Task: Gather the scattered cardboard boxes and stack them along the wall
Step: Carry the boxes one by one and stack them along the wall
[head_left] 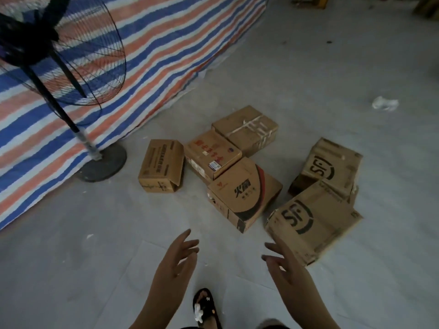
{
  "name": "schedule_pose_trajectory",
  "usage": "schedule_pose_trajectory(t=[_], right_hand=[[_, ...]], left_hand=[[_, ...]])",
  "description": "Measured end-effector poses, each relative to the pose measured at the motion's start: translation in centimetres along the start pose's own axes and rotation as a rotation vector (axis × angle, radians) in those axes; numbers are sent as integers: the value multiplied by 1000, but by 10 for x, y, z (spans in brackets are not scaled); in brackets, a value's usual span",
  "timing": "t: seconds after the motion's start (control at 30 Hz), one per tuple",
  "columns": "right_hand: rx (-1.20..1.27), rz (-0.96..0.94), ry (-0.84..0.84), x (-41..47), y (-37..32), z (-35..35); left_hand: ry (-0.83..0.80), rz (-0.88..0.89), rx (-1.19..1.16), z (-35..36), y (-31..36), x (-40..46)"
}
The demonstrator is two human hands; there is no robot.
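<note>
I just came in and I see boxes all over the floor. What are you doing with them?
A person is reaching out with both hands, the left hand and the right hand, open and holding nothing yet. Six cardboard boxes lie scattered on the grey floor, none stacked. The nearest box sits just past the right hand. A standing fan and a striped tarp are off to the left.

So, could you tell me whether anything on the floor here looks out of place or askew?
Yes: six cardboard boxes lie jumbled at odd angles. The nearest SF box sits tilted, and the box with the red-and-black arc leans against its neighbour. A crumpled white scrap lies alone on the bare floor.
</note>
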State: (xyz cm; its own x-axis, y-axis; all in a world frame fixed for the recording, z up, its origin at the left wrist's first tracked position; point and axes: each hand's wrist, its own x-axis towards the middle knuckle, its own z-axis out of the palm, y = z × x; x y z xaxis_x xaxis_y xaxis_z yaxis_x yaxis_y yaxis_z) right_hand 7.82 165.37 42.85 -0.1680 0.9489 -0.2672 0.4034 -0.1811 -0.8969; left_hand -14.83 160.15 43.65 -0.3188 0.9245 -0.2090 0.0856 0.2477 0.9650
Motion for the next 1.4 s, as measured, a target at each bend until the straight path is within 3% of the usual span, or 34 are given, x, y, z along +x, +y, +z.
schedule_pose_trajectory(t=[0.3, 0.57, 0.7, 0.87, 1.13, 1.3, 1.4], right_hand=[[-10, 132, 80, 102, -2, -41], [-128, 171, -119, 271, 13, -109], [-157, 238, -185, 356, 24, -135], [-221, 316, -240, 465, 102, -115], [-522, 338, -367, 658, 345, -43], [-775, 290, -161, 727, 434, -43], [-827, 349, -156, 744, 472, -44]], left_hand=[[-157, -101, 70, 37, 7, 122], [24, -246, 76, 115, 12, 240], [39, -406, 59, 174, -7, 293], [90, -715, 70, 243, -102, 373], [258, -1064, -15, 320, -331, 493], [518, -1257, -21, 329, -431, 514], [487, -1277, -253, 336, -476, 504]])
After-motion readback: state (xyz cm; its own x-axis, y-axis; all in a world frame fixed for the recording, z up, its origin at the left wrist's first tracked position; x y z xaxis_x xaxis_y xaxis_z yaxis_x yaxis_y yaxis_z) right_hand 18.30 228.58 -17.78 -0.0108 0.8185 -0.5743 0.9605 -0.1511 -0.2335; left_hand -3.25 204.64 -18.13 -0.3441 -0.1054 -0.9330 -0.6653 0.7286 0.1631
